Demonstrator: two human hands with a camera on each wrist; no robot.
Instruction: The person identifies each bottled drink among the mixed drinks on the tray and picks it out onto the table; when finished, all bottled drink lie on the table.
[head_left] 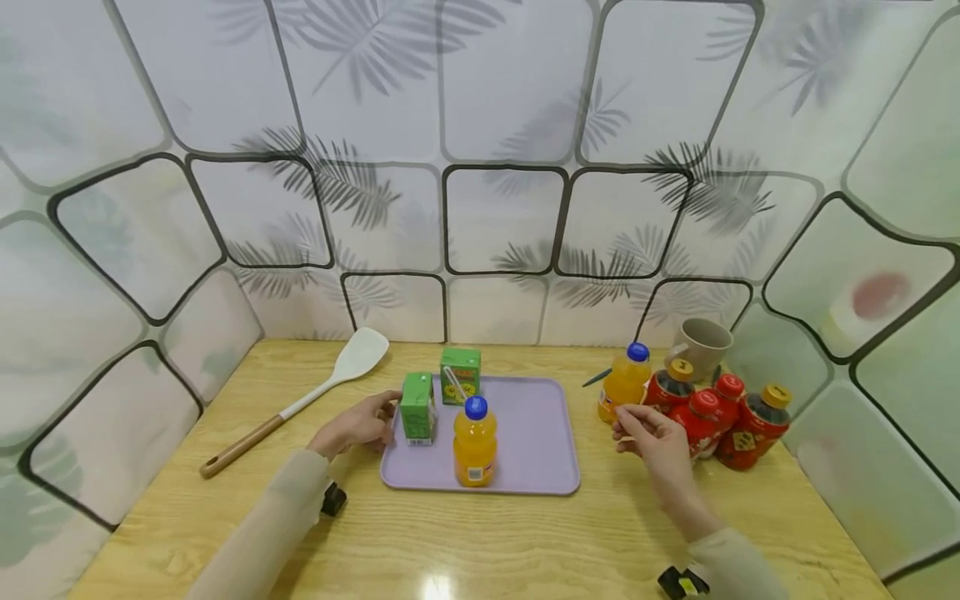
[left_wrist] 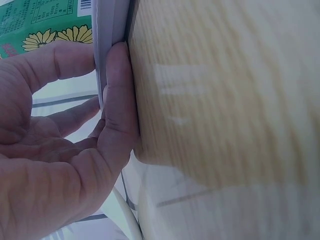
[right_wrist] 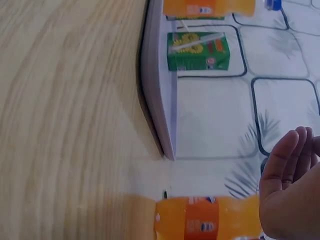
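My left hand (head_left: 363, 423) grips the left rim of a lilac tray (head_left: 528, 429). In the left wrist view, fingers lie on both sides of the tray's rim (left_wrist: 112, 25). On the tray stand two green drink cartons (head_left: 417, 408) (head_left: 463, 362), the rear one with a white straw on its side, and a bottle of orange drink (head_left: 475, 450) with a blue cap. My right hand (head_left: 658, 446) is off to the right with bent, relaxed fingers and nothing in them. Its fingertips are close to a second orange drink bottle (head_left: 624, 387) standing off the tray.
Several red-labelled bottles (head_left: 753, 429) with red or yellow caps cluster at the right. Behind them stands a beige mug (head_left: 705, 346); a dark, slim pointed item (head_left: 596, 377) lies left of it. A white spatula (head_left: 360, 354) with a wooden handle lies at the left. Patterned walls enclose the table's back and sides.
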